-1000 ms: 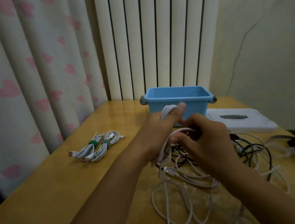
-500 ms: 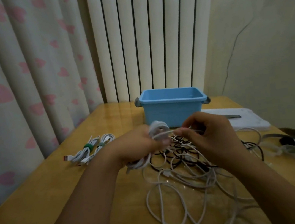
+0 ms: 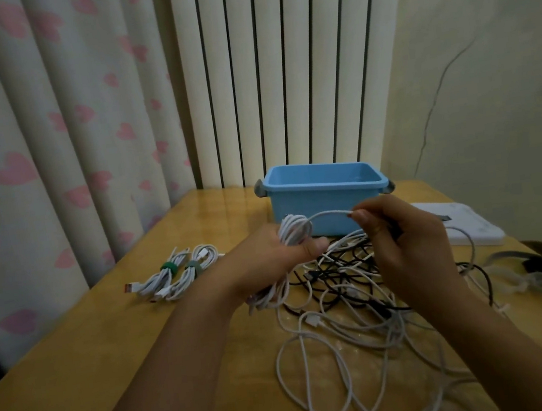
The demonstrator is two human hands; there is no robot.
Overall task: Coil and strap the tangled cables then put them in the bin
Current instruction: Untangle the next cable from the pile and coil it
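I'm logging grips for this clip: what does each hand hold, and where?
Left hand grips the white cable by its wound coil; right hand pinches the same cable's free strand beside the coil.

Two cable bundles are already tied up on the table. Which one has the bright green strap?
The left bundle, nearer the curtain. Its strap is bright green; the strap on the bundle beside it is duller grey-green.

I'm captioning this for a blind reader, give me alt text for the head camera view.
The left hand holds a half-wound white cable coil while the right hand pinches its loose strand, above a tangled pile of white and black cables on a wooden table; a blue plastic bin stands behind.
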